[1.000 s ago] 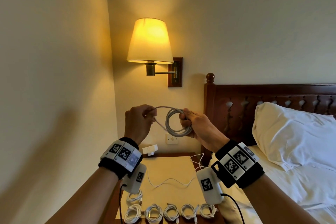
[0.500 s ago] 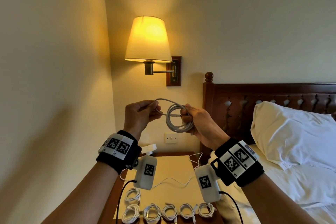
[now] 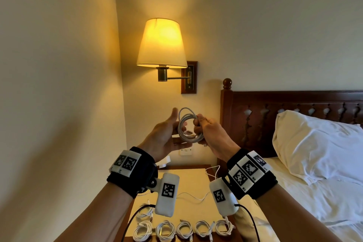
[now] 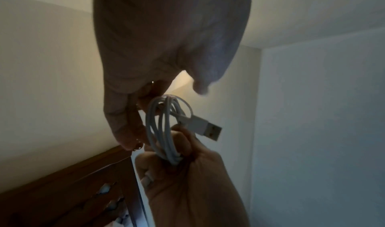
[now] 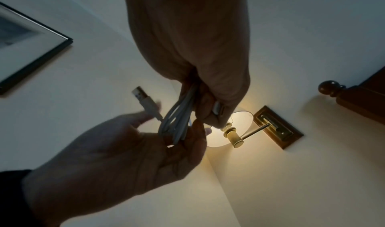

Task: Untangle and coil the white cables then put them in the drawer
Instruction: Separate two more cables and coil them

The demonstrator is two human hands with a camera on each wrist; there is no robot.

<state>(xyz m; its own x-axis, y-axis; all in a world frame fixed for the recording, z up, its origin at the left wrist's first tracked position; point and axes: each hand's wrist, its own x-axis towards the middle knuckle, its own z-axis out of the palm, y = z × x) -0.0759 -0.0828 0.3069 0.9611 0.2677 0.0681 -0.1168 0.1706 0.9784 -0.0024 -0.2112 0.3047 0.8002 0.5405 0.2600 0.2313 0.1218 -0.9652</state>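
1. Bedding first: a white pillow (image 3: pixel 314 143) lies against the dark carved wooden headboard (image 3: pixel 294 108), and a lit cream-shaded wall lamp (image 3: pixel 162 43) hangs above.
2. Below the hands stands the wooden bedside table (image 3: pixel 192 180). Six coiled white cables (image 3: pixel 184 230) lie near its front edge, and one loose white cable (image 3: pixel 196 196) trails across the top, apparently uncoiled.
3. Held in the air above the table is the white USB cable coil (image 3: pixel 187 129), its plug sticking out free. The right hand (image 3: pixel 210 135) pinches the loops together on one side. The left hand (image 3: pixel 163 139) is spread beside the coil, palm up, fingertips just touching it.
4. Judging by this, most coiling is done; nothing seems stored yet.
5. No drawer is visible, and the table's front is cut off.
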